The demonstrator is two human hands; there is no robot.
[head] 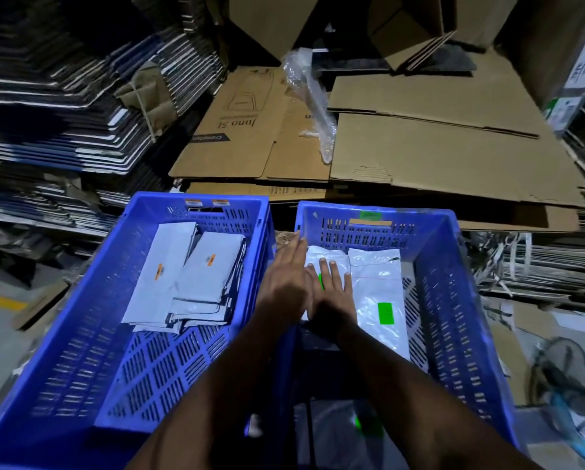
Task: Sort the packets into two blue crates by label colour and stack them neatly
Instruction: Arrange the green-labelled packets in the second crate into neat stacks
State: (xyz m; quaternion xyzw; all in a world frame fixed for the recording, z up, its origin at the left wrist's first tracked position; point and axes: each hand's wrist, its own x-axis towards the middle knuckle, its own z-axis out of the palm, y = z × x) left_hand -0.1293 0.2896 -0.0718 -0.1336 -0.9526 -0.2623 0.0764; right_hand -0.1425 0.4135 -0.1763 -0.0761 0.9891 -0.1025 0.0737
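Both flat-fingered hands, left hand (289,278) and right hand (333,290), press a thin white plastic green-labelled packet (325,257) inside the right blue perforated crate (453,300); probably light, floppy, slippery, best pinched at an edge.

On the flattened cardboard box (236,130) lying beyond the two crates, upside-down print reads "Juno 5L", with an outline drawing above it and a dark strip just below and left of it bearing a word that looks like "Crompton", though too blurred to be sure. The coloured labels on packets and crates carry no print I can read.
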